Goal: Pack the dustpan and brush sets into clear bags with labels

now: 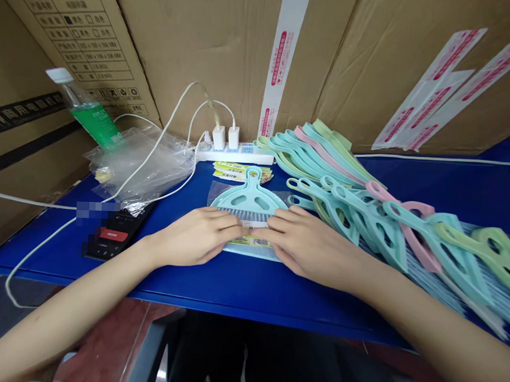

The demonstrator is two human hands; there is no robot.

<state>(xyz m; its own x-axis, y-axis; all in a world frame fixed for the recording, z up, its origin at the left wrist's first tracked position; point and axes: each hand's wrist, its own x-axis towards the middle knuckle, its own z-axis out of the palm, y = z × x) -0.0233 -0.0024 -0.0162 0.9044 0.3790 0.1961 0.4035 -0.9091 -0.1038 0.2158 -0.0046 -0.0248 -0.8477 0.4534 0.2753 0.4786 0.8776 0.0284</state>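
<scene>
Bending over a light-blue hand brush (251,197) and its dustpan (253,251), the fingers of the left hand (201,233) and right hand (309,243) come in from either side, curled and close to each other, with a printed yellow-green label (258,242) between and beneath their tips; whether they pinch it or only press on it, I cannot tell. The brush's grey bristles (254,214) lie just beyond the fingertips, its looped handle pointing away from them, and clear plastic film (216,191) shows past the left fingers. Farther out, straight ahead of both hands, is a small pile of label cards (234,171), then a white power strip (239,155) holding two white charger plugs (226,137). To the right of the right fingers, more hand brushes in blue, green and pink (375,223) fan out in an overlapping row, with nested pastel dustpans (323,151) behind them. Left of the left fingers, a dark phone (117,236) lies near the wrist, and beyond it are a heap of clear plastic bags (134,159) and a tilted green-labelled bottle (94,118). Under the fingers and all these things spreads a blue tabletop (234,293)
</scene>
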